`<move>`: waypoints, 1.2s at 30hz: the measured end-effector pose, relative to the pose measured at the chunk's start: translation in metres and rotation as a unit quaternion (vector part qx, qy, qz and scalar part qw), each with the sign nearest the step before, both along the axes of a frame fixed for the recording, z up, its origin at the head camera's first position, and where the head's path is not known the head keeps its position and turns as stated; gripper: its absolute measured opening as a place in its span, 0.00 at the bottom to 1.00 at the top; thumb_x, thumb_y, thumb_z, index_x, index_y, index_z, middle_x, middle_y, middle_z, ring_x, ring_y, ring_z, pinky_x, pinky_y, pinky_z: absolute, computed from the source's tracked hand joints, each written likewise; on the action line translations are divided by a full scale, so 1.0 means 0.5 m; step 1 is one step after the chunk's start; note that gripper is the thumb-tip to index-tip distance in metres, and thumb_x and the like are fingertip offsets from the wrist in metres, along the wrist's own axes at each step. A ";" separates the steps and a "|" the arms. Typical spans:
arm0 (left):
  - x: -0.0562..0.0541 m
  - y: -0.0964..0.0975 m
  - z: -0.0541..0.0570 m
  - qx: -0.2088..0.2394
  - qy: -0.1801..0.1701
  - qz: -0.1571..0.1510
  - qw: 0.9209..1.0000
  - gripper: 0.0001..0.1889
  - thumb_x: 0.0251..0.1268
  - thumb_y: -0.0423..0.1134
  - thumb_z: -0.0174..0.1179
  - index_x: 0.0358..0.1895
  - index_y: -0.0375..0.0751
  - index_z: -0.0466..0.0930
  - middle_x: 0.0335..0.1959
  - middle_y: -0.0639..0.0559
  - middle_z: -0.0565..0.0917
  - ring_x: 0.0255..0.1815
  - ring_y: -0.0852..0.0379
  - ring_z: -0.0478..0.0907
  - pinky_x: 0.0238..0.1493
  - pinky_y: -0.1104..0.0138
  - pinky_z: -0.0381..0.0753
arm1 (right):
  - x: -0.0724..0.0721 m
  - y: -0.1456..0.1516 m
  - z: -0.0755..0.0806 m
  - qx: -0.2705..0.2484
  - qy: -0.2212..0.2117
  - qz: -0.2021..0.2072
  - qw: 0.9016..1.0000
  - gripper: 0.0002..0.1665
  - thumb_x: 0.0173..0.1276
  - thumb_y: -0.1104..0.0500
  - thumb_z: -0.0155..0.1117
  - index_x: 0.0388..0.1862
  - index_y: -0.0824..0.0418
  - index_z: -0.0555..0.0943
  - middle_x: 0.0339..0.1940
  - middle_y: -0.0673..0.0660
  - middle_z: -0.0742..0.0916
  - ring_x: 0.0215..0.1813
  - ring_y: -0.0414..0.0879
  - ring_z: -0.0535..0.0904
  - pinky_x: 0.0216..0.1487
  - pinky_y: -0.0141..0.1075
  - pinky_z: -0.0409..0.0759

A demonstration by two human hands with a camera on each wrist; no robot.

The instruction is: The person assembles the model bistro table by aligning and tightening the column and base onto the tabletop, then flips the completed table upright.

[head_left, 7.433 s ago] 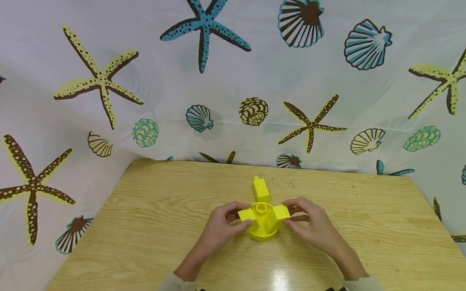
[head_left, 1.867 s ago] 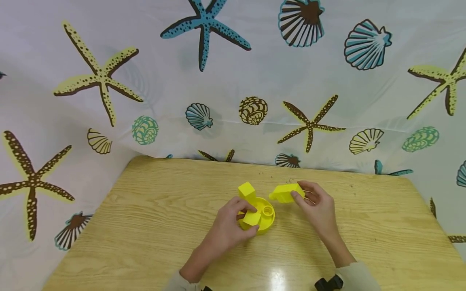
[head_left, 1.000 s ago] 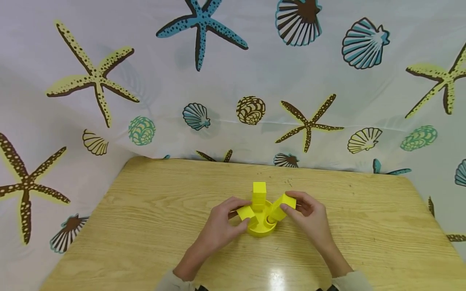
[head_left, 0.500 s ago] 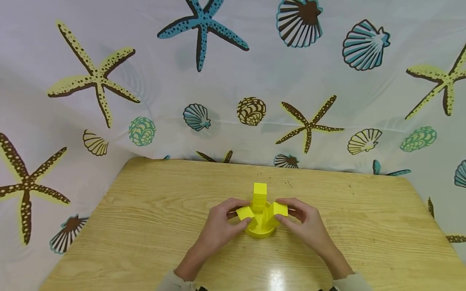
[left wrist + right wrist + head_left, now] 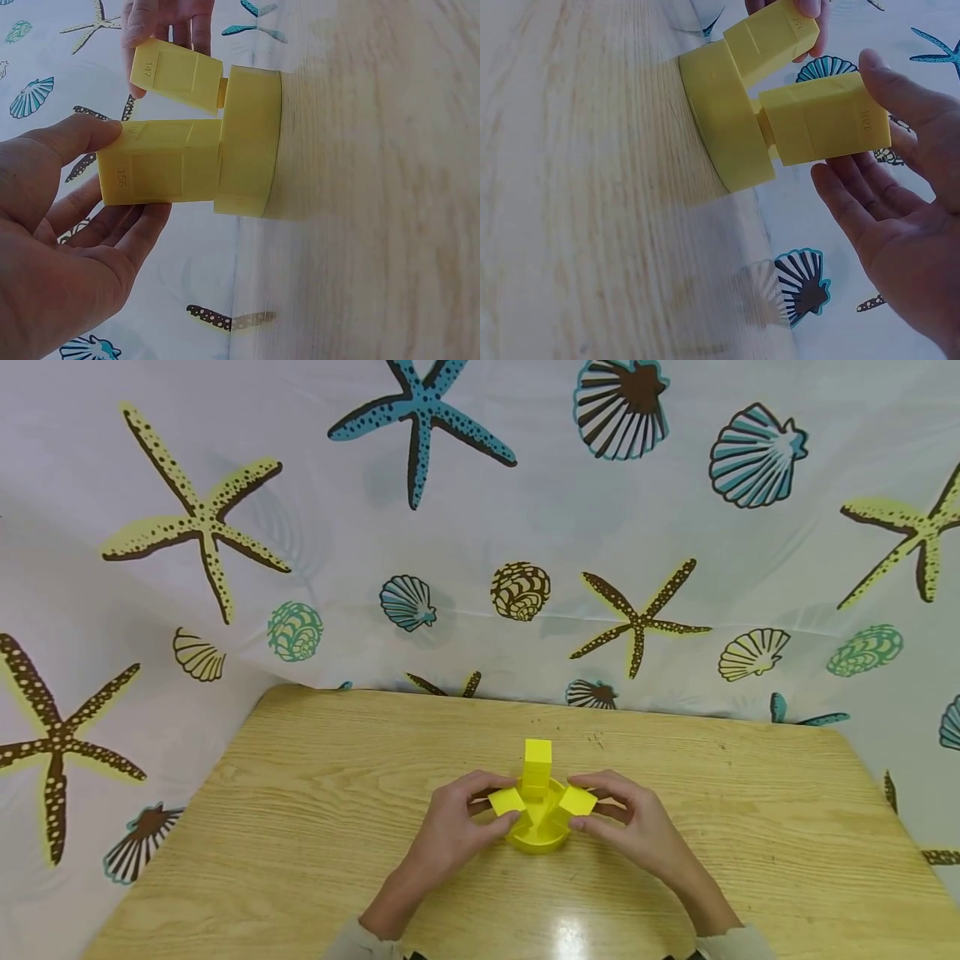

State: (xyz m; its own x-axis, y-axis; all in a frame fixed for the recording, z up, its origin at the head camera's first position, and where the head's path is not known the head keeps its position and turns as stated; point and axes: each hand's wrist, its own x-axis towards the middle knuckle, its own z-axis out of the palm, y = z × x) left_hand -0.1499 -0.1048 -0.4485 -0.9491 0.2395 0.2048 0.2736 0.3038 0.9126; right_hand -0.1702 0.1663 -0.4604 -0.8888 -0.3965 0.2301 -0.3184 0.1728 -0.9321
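Observation:
A round, shallow yellow base point(image 5: 538, 845) sits on the table with yellow tapered blocks standing on it. My left hand point(image 5: 456, 820) pinches the left block point(image 5: 507, 802) between thumb and fingers; in the left wrist view that block meets the base directly. The right block point(image 5: 578, 802) is pinched by my right hand point(image 5: 633, 820). A short stretch of its narrow peg point(image 5: 765, 129) shows between block and base rim in the right wrist view. Untouched, a third block point(image 5: 537, 758) stands upright at the back of the base. The sockets are hidden beneath the blocks.
The wooden table point(image 5: 337, 760) extends around the base on all sides. A white cloth point(image 5: 465, 543) printed with starfish and shells hangs behind the table and along both sides.
The block lying behind the base was picked up by my right hand, peg leftward, then turned upright and lowered over the right socket. The base was turned; the right block has since twisted slightly.

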 end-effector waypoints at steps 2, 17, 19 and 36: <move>0.000 0.000 0.000 -0.002 0.000 0.000 1.000 0.17 0.65 0.32 0.71 0.56 0.35 0.84 0.55 0.46 0.84 0.60 0.45 0.81 0.58 0.59 0.84 | 0.000 0.003 0.001 0.001 -0.003 0.003 1.000 0.26 0.65 0.61 0.77 0.62 0.55 0.83 0.60 0.64 0.83 0.59 0.58 0.80 0.59 0.40 0.84; -0.002 -0.002 -0.002 0.000 -0.009 -0.004 1.000 0.17 0.65 0.32 0.71 0.57 0.37 0.85 0.56 0.47 0.84 0.61 0.45 0.81 0.59 0.57 0.84 | -0.009 0.034 -0.002 -0.034 -0.003 0.104 0.994 0.27 0.71 0.70 0.66 0.68 0.75 0.74 0.67 0.72 0.77 0.66 0.45 0.78 0.62 0.42 0.82; -0.002 -0.002 -0.003 0.002 -0.009 -0.004 1.000 0.17 0.65 0.32 0.71 0.57 0.37 0.85 0.56 0.46 0.84 0.61 0.45 0.80 0.59 0.57 0.84 | -0.009 0.033 -0.003 -0.031 0.004 0.092 0.995 0.26 0.71 0.70 0.67 0.66 0.73 0.76 0.65 0.71 0.79 0.64 0.44 0.79 0.60 0.42 0.83; -0.002 -0.004 -0.005 0.010 -0.008 0.000 1.000 0.17 0.65 0.33 0.72 0.56 0.37 0.85 0.56 0.46 0.84 0.61 0.45 0.81 0.59 0.58 0.84 | -0.005 0.010 -0.004 -0.039 -0.018 0.039 0.998 0.18 0.62 0.67 0.77 0.49 0.65 0.80 0.56 0.64 0.86 0.59 0.54 0.84 0.59 0.42 0.83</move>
